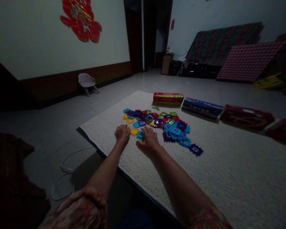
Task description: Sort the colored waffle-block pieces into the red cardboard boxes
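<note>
A heap of plastic interlocking tiles with toothed edges, in purple, red, green, yellow and light blue, lies on a cream textured cover. My left hand (123, 133) rests low at the heap's near left, its fingers curled under; anything inside them is hidden. Just to its right lies a yellow tile (134, 131). My right hand (150, 140) is open, fingers apart, reaching over a light blue tile (140, 135) at the near edge of the heap. Light blue tiles (175, 131) pile up to the right, and a single purple tile (195, 149) sits at that end.
Behind the heap stand a red and green box (168, 99), a blue box (202, 108) and dark red packages (248, 116) in a row. The cream cover (224, 181) ends at an edge on my left. A white cable (64, 170) and a small chair (86, 81) are on the floor.
</note>
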`<state>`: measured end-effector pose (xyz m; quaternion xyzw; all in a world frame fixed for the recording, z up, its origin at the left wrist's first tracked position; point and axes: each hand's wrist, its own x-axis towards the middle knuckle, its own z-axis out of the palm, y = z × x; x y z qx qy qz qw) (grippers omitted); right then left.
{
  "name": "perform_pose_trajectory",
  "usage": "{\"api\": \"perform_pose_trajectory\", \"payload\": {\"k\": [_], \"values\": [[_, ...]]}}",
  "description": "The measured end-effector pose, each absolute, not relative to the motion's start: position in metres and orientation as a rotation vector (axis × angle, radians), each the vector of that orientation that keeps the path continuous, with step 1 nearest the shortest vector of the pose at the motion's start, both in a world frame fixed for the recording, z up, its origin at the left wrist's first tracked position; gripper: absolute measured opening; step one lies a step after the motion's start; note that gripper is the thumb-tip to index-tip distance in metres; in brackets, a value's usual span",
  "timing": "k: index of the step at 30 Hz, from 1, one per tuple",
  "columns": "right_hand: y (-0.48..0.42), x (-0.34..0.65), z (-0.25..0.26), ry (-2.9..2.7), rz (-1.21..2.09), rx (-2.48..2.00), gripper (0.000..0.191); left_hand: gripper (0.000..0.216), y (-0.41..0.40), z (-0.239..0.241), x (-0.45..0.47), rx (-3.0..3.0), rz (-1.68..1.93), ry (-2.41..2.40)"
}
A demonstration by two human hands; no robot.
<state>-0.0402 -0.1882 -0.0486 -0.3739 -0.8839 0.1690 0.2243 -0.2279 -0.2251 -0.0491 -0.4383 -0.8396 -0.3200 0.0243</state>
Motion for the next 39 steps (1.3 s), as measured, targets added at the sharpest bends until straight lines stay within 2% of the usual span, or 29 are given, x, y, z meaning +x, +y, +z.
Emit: {"api": "perform_pose_trajectory", "payload": {"k": [4, 6, 17, 30, 39], "values": [[-0.196, -0.046, -0.047, -2.322, 0.440, -1.052, 0.042, 0.026, -0.219, -0.052, -0.205, -1.575, -0.969, -2.527], [-0.197, -0.045, -0.049, -2.257, 0.423, -1.041, 0.035, 0.026, -0.218, -0.053, -0.196, -1.649, -0.980, -2.497], [-0.195, -0.005, -0.065, -2.002, 0.391, -1.041, 0.040, 0.042, -0.187, -0.061, -0.131, -1.780, -1.167, -2.434], [-0.200, 0.013, -0.065, -1.948, 0.465, -1.084, 0.044, 0.042, -0.181, -0.065, -0.119, -2.022, -1.224, -2.212], [-0.195, 0.012, -0.070, -1.918, 0.505, -1.039, 0.037, 0.037, -0.184, -0.066, -0.121, -2.139, -1.389, -2.037]]}}
